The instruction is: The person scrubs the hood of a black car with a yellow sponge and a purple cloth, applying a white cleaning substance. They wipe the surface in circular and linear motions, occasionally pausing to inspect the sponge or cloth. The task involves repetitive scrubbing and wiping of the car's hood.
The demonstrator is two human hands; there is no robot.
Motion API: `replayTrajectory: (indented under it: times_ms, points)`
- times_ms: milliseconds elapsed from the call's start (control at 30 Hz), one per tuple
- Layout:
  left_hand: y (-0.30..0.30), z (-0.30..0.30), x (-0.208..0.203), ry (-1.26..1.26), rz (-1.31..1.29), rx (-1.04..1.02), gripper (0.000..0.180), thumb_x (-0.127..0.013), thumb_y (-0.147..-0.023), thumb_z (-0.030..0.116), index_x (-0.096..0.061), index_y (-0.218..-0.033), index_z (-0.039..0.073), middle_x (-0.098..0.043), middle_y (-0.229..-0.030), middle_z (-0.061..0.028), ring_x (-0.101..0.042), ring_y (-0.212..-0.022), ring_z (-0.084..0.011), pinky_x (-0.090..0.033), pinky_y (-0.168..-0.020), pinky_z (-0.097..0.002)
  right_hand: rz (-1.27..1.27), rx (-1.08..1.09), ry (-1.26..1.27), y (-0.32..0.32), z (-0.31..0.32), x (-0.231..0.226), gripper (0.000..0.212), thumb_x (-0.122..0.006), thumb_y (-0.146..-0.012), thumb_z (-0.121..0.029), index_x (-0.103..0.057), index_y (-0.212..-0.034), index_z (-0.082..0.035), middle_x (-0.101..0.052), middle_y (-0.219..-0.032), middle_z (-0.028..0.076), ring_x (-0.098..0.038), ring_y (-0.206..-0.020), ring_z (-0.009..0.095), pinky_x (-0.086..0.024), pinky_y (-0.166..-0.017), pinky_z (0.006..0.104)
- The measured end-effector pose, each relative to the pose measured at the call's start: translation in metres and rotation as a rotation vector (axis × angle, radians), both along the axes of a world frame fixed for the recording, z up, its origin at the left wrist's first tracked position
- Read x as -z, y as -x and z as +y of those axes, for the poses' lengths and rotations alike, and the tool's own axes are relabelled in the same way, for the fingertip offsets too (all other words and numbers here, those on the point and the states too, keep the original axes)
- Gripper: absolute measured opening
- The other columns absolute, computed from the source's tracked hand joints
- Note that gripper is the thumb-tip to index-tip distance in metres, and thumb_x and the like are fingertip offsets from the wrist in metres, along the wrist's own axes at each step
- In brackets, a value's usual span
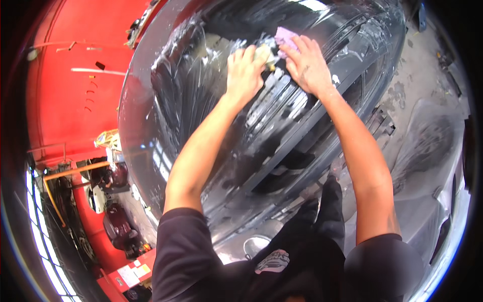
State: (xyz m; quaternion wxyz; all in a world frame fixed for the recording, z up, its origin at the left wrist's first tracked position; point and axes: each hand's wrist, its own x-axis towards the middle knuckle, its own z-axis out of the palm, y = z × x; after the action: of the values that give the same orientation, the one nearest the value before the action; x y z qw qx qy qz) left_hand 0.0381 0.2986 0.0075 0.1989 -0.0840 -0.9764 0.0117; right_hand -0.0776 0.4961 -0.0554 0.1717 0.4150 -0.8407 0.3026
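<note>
A glossy black car body (pixel 191 100), streaked with wet soapy film, fills the middle of the view. My left hand (pixel 245 70) presses a pale yellow sponge (pixel 265 53) against the panel, fingers curled over it. Beside it, my right hand (pixel 308 65) lies flat on the panel with its fingertips on a pink cloth (pixel 283 35). The two hands sit close together near the top of the curved panel. Both forearms reach up from the lower edge.
A red wall (pixel 70 95) stands to the left, with dark machines (pixel 113 221) and a yellow pipe (pixel 53 199) below it. Grey stained concrete floor (pixel 427 70) lies to the right. A second grey car panel (pixel 432 166) is at the right edge.
</note>
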Motion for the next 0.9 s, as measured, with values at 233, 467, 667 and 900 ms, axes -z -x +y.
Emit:
replayTrajectory:
  times_ms: [233, 467, 667, 900]
  points:
    - [-0.162, -0.036, 0.01, -0.059, -0.145, -0.179, 0.055, -0.08, -0.082, 0.008, -0.07, -0.136, 0.013, -0.059, -0.142, -0.0211, -0.059, -0.12, -0.0418, -0.045, -0.102, -0.0528, -0.032, 0.072, 0.004, 0.001, 0.008, 0.003, 0.044, -0.064, -0.097, -0.026, -0.07, -0.139, -0.014, -0.059, -0.147, 0.017, -0.048, -0.142, 0.039, -0.035, -0.124, 0.054]
    - [0.019, -0.008, 0.018, -0.069, 0.064, -0.037, 0.047, -0.076, -0.087, 0.011, -0.07, -0.134, 0.014, -0.062, -0.138, -0.0192, -0.059, -0.12, -0.0394, -0.045, -0.1, -0.0521, -0.02, -0.02, 0.065, -0.006, -0.005, -0.002, 0.043, -0.066, -0.096, -0.023, -0.07, -0.137, -0.011, -0.059, -0.147, 0.02, -0.05, -0.139, 0.04, -0.037, -0.123, 0.054]
    - [-0.162, -0.034, 0.016, -0.143, 0.008, -0.1, 0.066, -0.075, -0.08, 0.002, -0.065, -0.145, 0.016, -0.063, -0.136, -0.0222, -0.063, -0.115, -0.0432, -0.049, -0.098, -0.0524, 0.022, 0.088, 0.019, 0.009, 0.016, 0.009, 0.043, -0.064, -0.097, -0.021, -0.069, -0.139, -0.015, -0.058, -0.15, 0.02, -0.05, -0.139, 0.042, -0.038, -0.121, 0.0512]
    - [-0.115, -0.096, 0.01, -0.086, 0.098, -0.134, 0.064, -0.071, -0.086, 0.009, -0.063, -0.149, 0.013, -0.064, -0.134, -0.0224, -0.062, -0.119, -0.0434, -0.048, -0.098, -0.0519, 0.015, 0.048, 0.019, -0.003, -0.001, -0.003, 0.042, -0.064, -0.096, -0.021, -0.07, -0.138, -0.014, -0.057, -0.15, 0.02, -0.049, -0.141, 0.043, -0.038, -0.122, 0.0522]
